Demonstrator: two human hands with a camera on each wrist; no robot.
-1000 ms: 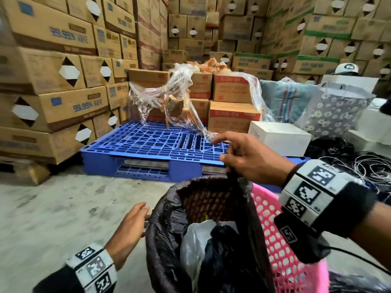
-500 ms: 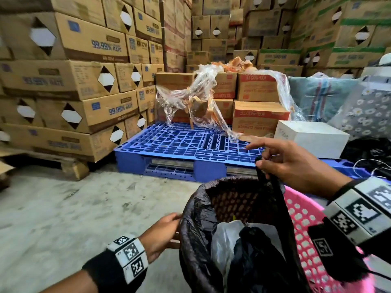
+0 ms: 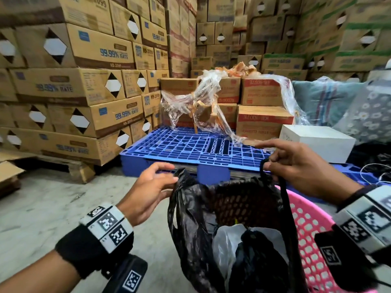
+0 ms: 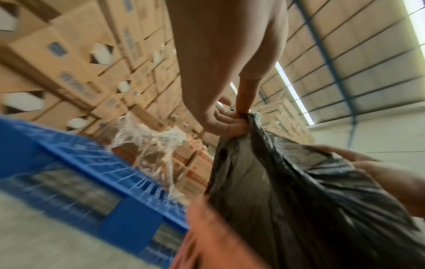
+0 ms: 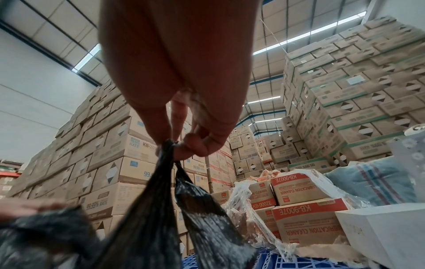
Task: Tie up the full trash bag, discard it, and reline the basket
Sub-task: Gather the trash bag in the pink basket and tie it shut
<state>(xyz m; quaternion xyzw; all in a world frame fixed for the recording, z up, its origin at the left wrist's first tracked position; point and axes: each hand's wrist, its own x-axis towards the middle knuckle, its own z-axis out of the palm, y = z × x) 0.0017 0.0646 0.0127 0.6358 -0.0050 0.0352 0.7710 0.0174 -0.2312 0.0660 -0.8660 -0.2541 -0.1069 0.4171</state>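
Observation:
A black trash bag [image 3: 213, 218] lines a pink mesh basket [image 3: 311, 229] on the floor in front of me. White and black rubbish [image 3: 239, 246] fills its middle. My left hand [image 3: 156, 182] pinches the bag's left handle [image 4: 250, 120] and holds it up above the rim. My right hand [image 3: 285, 163] pinches the bag's right handle [image 5: 170, 145] and pulls it up taut. In the left wrist view thumb and fingers [image 4: 230, 123] clamp the gathered black plastic. In the right wrist view two strips of the bag [image 5: 200, 209] hang from my fingertips [image 5: 195, 147].
A blue plastic pallet [image 3: 190, 149] lies just beyond the basket with red-and-brown cartons [image 3: 262, 119] and loose clear wrap [image 3: 203, 102] on it. Tall stacks of cardboard boxes [image 3: 74, 81] wall the left and back. A white box [image 3: 319, 142], fabric sacks [image 3: 330, 100] and cables [image 3: 378, 172] crowd the right. Bare concrete floor [image 3: 53, 208] lies left.
My left hand has risen from beside the basket's left rim and taken hold of the bag's left handle. The right hand keeps its handle lifted. The view has shifted left.

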